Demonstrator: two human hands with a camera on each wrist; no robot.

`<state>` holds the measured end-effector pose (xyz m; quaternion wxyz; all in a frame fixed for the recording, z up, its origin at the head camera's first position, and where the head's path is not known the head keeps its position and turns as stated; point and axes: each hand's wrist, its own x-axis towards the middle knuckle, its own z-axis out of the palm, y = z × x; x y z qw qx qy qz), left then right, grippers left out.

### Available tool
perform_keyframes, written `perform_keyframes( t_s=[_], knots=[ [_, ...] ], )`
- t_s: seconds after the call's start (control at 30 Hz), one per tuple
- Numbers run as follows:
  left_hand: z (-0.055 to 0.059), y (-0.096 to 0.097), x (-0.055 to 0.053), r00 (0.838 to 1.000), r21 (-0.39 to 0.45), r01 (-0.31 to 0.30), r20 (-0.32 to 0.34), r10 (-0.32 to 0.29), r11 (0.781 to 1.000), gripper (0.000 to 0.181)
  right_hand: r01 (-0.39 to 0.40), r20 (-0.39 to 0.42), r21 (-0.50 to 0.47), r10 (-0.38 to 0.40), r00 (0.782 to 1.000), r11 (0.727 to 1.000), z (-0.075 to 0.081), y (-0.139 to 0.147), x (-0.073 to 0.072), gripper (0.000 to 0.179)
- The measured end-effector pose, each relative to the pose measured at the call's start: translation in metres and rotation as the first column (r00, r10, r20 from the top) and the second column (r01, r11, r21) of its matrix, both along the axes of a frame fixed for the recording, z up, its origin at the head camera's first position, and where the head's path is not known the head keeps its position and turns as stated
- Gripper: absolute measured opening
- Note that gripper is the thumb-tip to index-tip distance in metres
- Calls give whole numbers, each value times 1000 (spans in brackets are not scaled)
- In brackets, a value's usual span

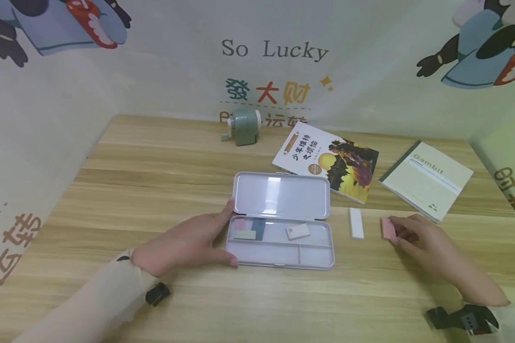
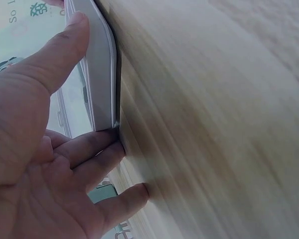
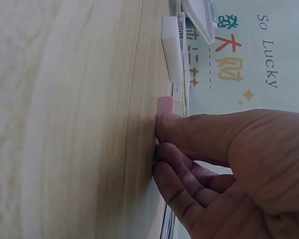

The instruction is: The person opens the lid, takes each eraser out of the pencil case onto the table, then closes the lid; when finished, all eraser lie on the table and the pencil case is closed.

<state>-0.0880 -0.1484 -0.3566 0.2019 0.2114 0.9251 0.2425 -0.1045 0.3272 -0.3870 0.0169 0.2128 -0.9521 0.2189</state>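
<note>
Left hand (image 1: 184,240) at the left end of the open pencil case (image 1: 263,251), holding it there — thumb on the near corner, index finger up by the hinge. The green sharpener (image 1: 246,127) stands behind, crank toward the left. Inside the case's rear compartment, a pink piece (image 1: 239,224) and a blue-grey piece (image 1: 260,229) sit at the left with a pale bar (image 1: 244,235) before them, and a white eraser (image 1: 298,231) lies aslant toward the right. A picture-covered book (image 1: 304,147) lies behind, partly hidden by the raised lid. Just right of the case, a white block (image 1: 356,223) on the wooden table (image 1: 163,190); next, the pink eraser (image 1: 387,228), down at the tabletop — and the right hand (image 1: 431,243) has it pinched between thumb and forefinger, well apart from the left. Behind that hand lies the Gambit notebook (image 1: 429,181), set at an angle.
</note>
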Motion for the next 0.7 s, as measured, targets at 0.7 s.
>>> perform_keyframes(
  t_s=[0.7],
  knots=[
    [-1, 0, 1, 1000, 5, -7, -2, 7, 1000, 126, 13, 89, 16, -14, 996, 1000, 6, -1, -2, 46]
  ],
)
